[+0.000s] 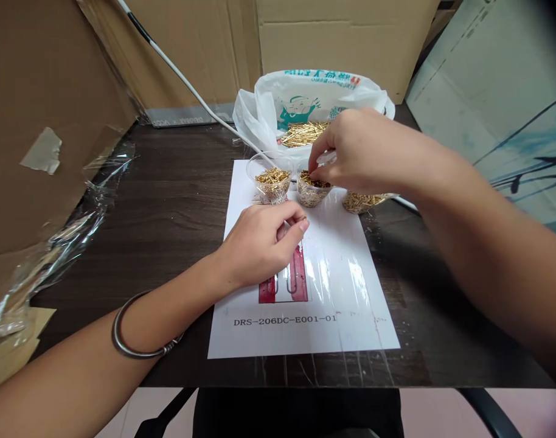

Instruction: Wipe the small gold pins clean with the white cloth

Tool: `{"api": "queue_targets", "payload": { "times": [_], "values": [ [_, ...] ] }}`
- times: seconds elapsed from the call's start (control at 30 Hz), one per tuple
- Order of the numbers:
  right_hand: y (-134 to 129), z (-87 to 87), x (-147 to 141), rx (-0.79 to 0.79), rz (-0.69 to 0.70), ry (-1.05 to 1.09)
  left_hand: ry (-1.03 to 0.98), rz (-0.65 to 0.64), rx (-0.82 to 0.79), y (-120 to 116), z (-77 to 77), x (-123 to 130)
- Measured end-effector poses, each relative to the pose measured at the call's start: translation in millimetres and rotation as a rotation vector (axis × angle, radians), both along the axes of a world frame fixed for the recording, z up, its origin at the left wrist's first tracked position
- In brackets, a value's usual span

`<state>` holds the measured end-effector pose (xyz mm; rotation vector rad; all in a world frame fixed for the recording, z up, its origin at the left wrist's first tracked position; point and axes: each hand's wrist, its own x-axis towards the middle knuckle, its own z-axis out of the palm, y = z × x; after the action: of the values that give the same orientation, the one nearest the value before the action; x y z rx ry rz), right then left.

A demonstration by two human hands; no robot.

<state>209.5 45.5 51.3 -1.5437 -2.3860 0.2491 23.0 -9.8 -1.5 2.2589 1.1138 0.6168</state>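
Three clear plastic cups of small gold pins stand in a row: the left cup (272, 182), the middle cup (312, 193) and the right cup (362, 201). My right hand (351, 149) reaches into the middle cup, fingertips pinched at the pins; what they hold is hidden. Over the white printed sheet (342, 274), just in front of the left and middle cups, my left hand (269, 243) pinches thumb against forefinger, with a tiny gold tip showing between them, probably a pin. Beneath that hand, a red and white picture (299, 280) is partly covered.
Behind the cups lies an open white plastic bag (266, 109) with more gold pins (303, 132). A white cable (182, 76) runs down to the cups. Cardboard (351, 48) walls the back and left of the dark table (168, 182); a pale panel (497, 91) stands right.
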Motion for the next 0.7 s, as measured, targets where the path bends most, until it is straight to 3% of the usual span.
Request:
{"api": "queue_targets", "payload": {
  "times": [0.3, 0.43, 0.6, 0.7],
  "values": [
    [4.6, -3.8, 3.1, 0.084, 0.008, -0.103, 0.013, -0.031, 0.091, 0.7, -0.3, -0.2],
    [3.6, 2.5, 3.7, 0.122, 0.007, -0.082, -0.028, -0.003, 0.095, 0.7, -2.4, 0.2],
    [-34.5, 15.7, -6.8, 0.123, 0.050, 0.105, -0.071, 0.060, 0.052, 0.3, -4.4, -1.7],
    [-69.2, 4.9, -11.3, 0.047, 0.110, 0.238, -0.090, 0.064, 0.053, 0.3, -4.0, -2.2]
  ]
}}
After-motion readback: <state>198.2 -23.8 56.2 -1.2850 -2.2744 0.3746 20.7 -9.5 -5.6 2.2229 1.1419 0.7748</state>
